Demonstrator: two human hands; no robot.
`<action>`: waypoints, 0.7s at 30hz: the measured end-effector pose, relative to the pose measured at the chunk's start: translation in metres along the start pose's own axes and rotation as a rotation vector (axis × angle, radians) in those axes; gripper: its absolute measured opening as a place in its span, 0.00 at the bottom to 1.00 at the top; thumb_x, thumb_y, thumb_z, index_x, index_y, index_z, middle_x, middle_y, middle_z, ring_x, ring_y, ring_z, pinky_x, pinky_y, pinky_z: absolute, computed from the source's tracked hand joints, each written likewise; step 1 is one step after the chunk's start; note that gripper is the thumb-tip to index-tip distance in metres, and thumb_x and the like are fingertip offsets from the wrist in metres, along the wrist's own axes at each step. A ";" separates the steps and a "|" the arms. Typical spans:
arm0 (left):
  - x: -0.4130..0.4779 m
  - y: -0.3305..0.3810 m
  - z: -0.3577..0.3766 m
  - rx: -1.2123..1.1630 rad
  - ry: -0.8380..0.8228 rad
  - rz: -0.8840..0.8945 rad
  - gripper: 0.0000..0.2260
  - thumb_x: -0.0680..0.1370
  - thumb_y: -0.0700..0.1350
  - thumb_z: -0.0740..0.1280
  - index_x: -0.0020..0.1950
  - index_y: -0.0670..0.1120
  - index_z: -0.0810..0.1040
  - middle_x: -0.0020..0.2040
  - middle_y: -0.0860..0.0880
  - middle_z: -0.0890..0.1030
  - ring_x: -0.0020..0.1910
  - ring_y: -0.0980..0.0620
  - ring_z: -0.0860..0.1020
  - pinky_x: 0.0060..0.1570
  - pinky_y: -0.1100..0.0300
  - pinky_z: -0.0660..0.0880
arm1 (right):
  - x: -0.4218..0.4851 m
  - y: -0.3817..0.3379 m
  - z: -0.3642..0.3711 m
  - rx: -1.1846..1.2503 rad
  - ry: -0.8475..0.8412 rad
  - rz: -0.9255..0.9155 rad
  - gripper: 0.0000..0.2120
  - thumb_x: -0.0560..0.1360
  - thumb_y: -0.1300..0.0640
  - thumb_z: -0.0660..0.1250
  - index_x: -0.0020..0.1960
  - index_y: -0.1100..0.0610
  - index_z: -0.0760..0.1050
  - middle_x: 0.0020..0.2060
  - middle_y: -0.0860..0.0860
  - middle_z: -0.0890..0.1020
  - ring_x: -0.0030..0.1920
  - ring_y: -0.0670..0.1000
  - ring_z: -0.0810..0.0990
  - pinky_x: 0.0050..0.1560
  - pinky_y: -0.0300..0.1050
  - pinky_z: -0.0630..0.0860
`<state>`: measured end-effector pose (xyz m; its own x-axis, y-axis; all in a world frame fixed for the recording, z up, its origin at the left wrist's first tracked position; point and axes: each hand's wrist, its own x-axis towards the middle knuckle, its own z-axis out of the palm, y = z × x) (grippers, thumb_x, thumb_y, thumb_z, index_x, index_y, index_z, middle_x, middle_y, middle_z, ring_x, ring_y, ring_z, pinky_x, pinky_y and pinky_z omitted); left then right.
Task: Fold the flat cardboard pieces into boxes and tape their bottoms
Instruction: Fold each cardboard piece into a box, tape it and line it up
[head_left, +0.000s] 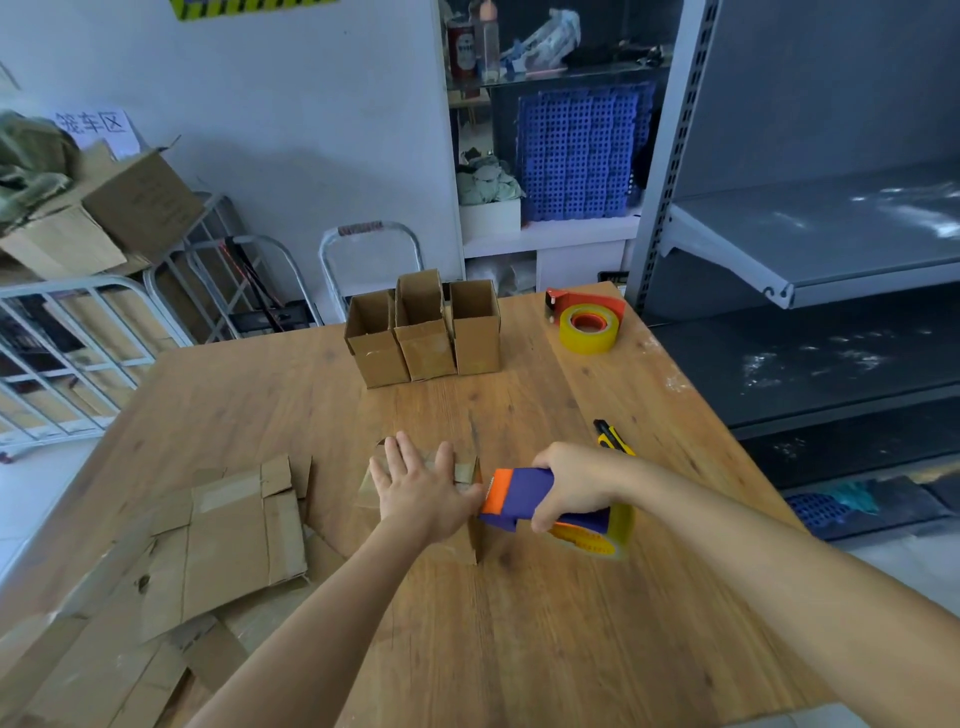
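Flat left hand (415, 493) is pressing one brown cardboard box (464, 472); right hand (571, 483) is gripping one purple-orange tape dispenser (524, 493); three upright boxes (423, 332) are standing at twelve o'clock.

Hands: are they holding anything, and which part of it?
The right hand grips the tape dispenser, fingers curled round its purple body. The left hand holds nothing; it presses flat on the cardboard box.
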<state>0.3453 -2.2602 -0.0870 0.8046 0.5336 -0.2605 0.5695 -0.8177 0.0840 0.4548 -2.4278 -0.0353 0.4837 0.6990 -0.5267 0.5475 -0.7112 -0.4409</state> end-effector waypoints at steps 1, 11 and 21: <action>-0.001 0.000 0.000 -0.003 -0.003 -0.001 0.35 0.74 0.69 0.54 0.76 0.54 0.53 0.77 0.35 0.42 0.76 0.35 0.38 0.72 0.37 0.39 | 0.002 -0.004 -0.003 -0.031 -0.008 0.004 0.19 0.63 0.46 0.77 0.46 0.54 0.75 0.41 0.51 0.80 0.36 0.51 0.76 0.34 0.41 0.70; -0.001 0.003 0.000 0.004 0.015 -0.024 0.33 0.74 0.68 0.53 0.75 0.54 0.55 0.78 0.35 0.43 0.76 0.35 0.38 0.72 0.37 0.39 | 0.019 -0.024 -0.025 -0.078 -0.110 0.085 0.23 0.61 0.43 0.78 0.46 0.59 0.79 0.39 0.52 0.80 0.36 0.53 0.76 0.35 0.43 0.71; 0.000 0.003 0.004 -0.029 -0.008 0.029 0.30 0.76 0.64 0.54 0.74 0.52 0.57 0.77 0.34 0.40 0.75 0.35 0.36 0.71 0.37 0.36 | 0.005 0.037 0.005 -0.079 -0.013 0.136 0.18 0.61 0.44 0.77 0.42 0.54 0.76 0.38 0.49 0.80 0.36 0.50 0.77 0.34 0.42 0.70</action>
<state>0.3459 -2.2633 -0.0901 0.8197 0.5078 -0.2649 0.5504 -0.8264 0.1191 0.4741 -2.4509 -0.0580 0.5482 0.5954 -0.5874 0.5300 -0.7906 -0.3067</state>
